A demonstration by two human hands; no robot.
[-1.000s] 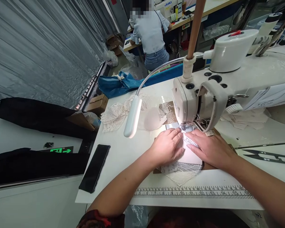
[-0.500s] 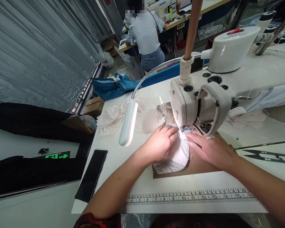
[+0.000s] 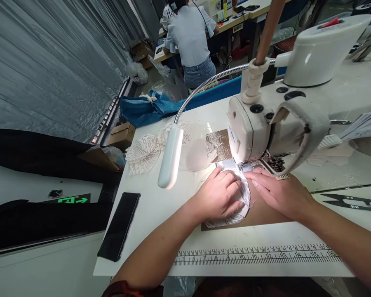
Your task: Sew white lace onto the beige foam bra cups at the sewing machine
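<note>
A white fabric piece with lace over it (image 3: 243, 206), rounded at its near end, lies under the needle area of a white sewing machine (image 3: 244, 128). My left hand (image 3: 221, 194) rests on top of this piece, fingers apart and slightly bent, covering much of it. To the right of the needle, my right hand (image 3: 276, 189) lies flat with fingers stretched out, fingertips at the fabric's right edge. Beneath both is a brown sheet (image 3: 266, 212) on the table. The presser foot is partly hidden by the machine and my fingers.
A lit lamp (image 3: 170, 159) on a bendable neck hangs left of the machine. Lace pieces (image 3: 142, 154) and a pale cup-shaped piece (image 3: 200, 154) lie behind my left hand. A black phone (image 3: 120, 227), thread snips (image 3: 352, 202) and a printed ruler (image 3: 256, 255) surround the work. Another person (image 3: 191, 41) sits beyond.
My left hand has slid nearer over the fabric, its thumb now spread toward the right edge. The fabric has turned a little under it. My right hand stays beside the needle. The view has shifted slightly.
</note>
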